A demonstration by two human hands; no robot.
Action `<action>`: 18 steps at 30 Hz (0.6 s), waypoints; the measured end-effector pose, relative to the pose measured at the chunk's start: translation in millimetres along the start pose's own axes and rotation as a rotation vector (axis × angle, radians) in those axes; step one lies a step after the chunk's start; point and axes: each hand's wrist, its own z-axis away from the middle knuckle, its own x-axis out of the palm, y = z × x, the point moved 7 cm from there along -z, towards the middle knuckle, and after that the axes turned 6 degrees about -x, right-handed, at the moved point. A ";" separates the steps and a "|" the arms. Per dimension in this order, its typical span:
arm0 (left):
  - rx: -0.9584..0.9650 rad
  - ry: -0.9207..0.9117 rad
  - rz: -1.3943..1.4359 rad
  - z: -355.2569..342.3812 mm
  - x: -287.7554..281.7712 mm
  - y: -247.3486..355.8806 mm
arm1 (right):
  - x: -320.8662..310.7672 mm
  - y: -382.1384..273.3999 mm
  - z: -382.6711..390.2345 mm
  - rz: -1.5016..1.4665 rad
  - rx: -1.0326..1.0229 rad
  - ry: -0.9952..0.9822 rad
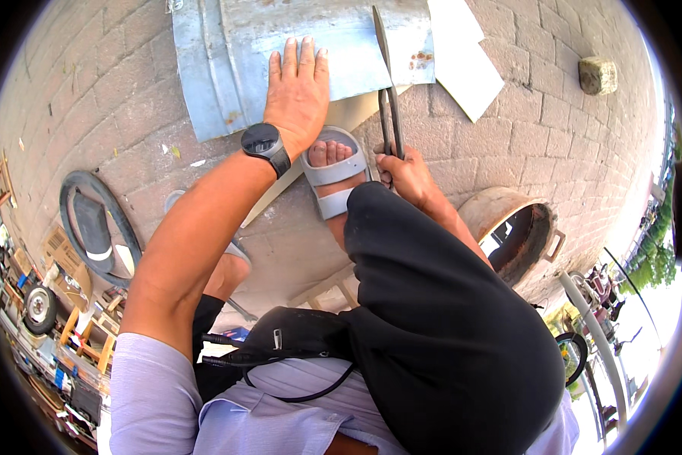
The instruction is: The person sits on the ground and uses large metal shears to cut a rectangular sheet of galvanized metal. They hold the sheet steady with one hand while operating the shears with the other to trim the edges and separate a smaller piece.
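The left hand (298, 98) lies palm down on a bluish, rust-spotted metal sheet (348, 57) at the far side of the scene. Its fingers (290, 61) are stretched straight and gripping nothing — the spread of the palm probably weighs the sheet down and keeps it from shifting. A dark watch (261, 140) sits on that wrist.

To the right, the right hand (408, 174) has its fingers curled around the near ends of the handles of long metal shears (384, 54); part of that grip is hidden. One blade shows on top of the sheet, pointing away from the person, with metal to both sides of it. The other blade is out of sight, presumably underneath. Holding the handles so far back likely gives more leverage.

A white panel (474, 80) reaches out past the sheet's right edge, and a pale board (352, 112) shows below its near edge. The sandalled foot (332, 168) is planted between the hands, close to the sheet, perhaps for a stable crouch over it. On the paving (508, 133), a round metal vessel (512, 220) lies to the right, near the right forearm — a black ring (69, 205) lies well apart at left.
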 end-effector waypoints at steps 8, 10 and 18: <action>0.032 0.037 0.057 1.0 2.4 1.4 | 1.5 3.5 -1.6 -0.025 0.008 0.036; 0.040 0.044 0.079 0.5 1.4 2.0 | 0.3 3.2 -2.8 -0.005 -0.007 0.046; 0.047 0.062 0.113 1.2 0.6 1.3 | -4.9 15.4 -13.3 0.126 -0.077 0.158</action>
